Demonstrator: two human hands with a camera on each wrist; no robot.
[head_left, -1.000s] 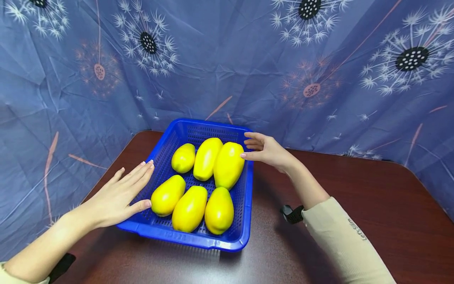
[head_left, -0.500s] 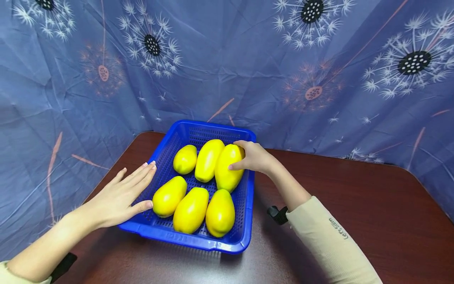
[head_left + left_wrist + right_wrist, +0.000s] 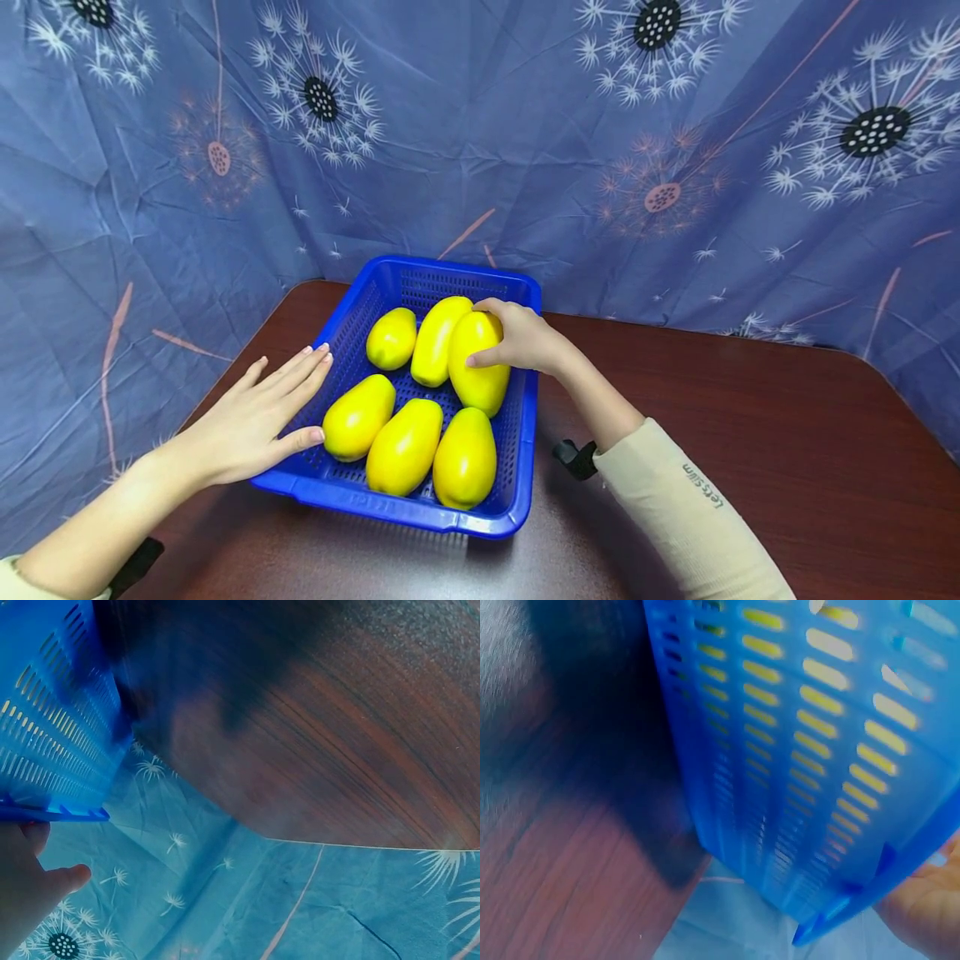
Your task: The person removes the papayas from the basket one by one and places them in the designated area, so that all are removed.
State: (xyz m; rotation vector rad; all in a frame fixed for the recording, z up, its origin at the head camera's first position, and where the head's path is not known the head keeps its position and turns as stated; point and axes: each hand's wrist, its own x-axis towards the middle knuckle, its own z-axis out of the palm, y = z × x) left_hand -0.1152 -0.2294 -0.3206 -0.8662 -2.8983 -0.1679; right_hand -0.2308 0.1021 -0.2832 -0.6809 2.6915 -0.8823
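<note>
A blue perforated plastic basket (image 3: 375, 504) holds several yellow papayas in two rows. At the back right, my right hand (image 3: 528, 337) grips one large papaya (image 3: 476, 379), thumb on its near side and fingers over its far end. That fruit leans against another papaya (image 3: 441, 333), with a smaller papaya (image 3: 392, 337) further left. In front lie a left papaya (image 3: 360, 417), a middle papaya (image 3: 405, 446) and a right papaya (image 3: 465, 458). My left hand (image 3: 251, 421) lies along the left rim, fingers straight. The right wrist view shows part of my right hand (image 3: 922, 907) beyond the basket's rim.
The basket stands on a dark reddish-brown wooden table (image 3: 750, 417), near its back left edge. Behind the table hangs a blue cloth (image 3: 480, 125) with a dandelion print. A black strap (image 3: 576, 458) is at my right wrist.
My right hand has moved left over the basket's rim and taken hold of the large papaya. This papaya has shifted slightly left and forward. My left hand stays at the rim.
</note>
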